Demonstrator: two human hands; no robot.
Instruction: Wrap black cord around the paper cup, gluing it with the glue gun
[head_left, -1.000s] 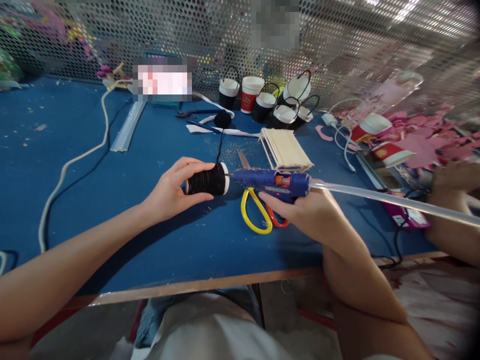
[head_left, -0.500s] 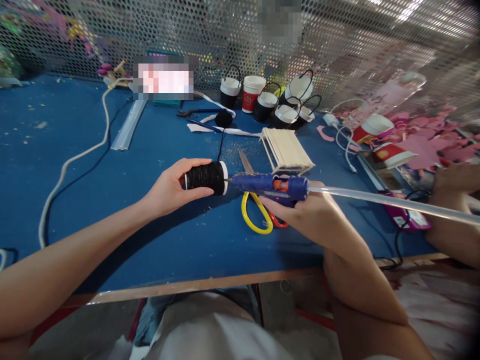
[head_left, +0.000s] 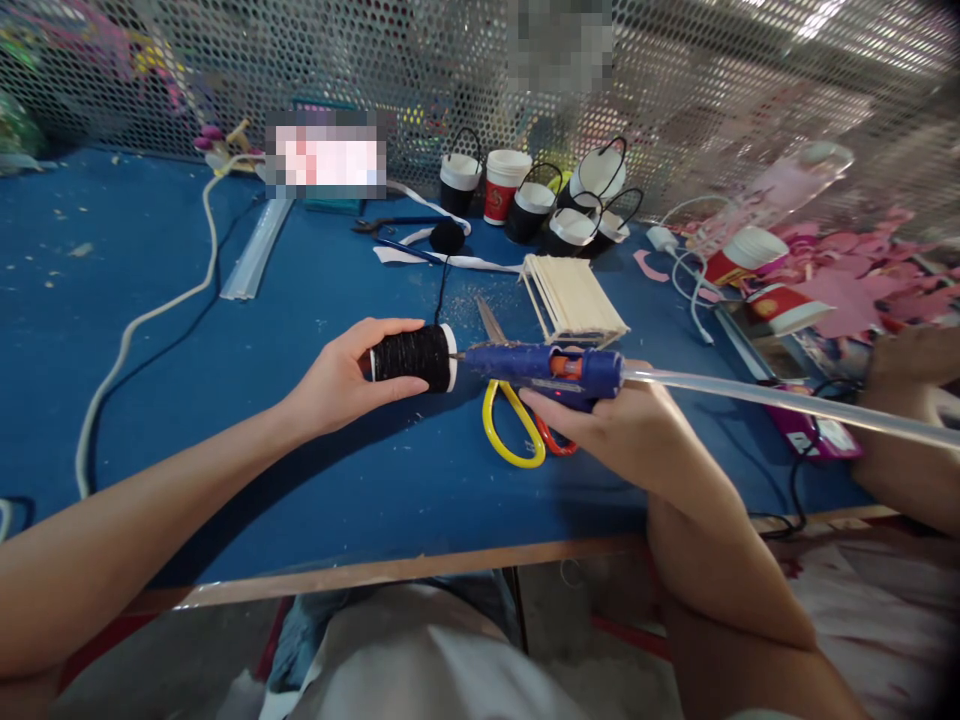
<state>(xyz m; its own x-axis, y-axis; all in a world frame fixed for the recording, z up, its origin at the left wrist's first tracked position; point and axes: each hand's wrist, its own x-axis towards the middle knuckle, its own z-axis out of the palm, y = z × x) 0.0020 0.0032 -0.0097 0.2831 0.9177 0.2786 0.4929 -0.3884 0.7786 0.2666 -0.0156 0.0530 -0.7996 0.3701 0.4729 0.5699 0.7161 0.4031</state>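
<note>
My left hand (head_left: 341,375) is closed around a paper cup (head_left: 411,360) wrapped in black yarn, held sideways with its white rim to the right. A black strand runs from the cup up to a small yarn ball (head_left: 447,238) on the table. My right hand (head_left: 622,425) grips a blue hot glue gun (head_left: 544,370). The gun's nozzle is at the cup's white rim, and a long clear glue stick (head_left: 750,393) sticks out of its back. Beneath the gun lie scissors (head_left: 514,425) with yellow and red handles, partly covered.
Behind stand several cups with black handles (head_left: 532,205) and a red paper cup (head_left: 506,190). A wooden-stick rack (head_left: 576,298), pliers (head_left: 405,222), glue sticks (head_left: 259,245) and a white cable (head_left: 142,320) lie around. Another person's arm (head_left: 911,430) rests at right, near pink pieces (head_left: 847,290).
The glue gun has shifted very slightly to the right, its nozzle staying at the cup's rim. Everything else looks the same.
</note>
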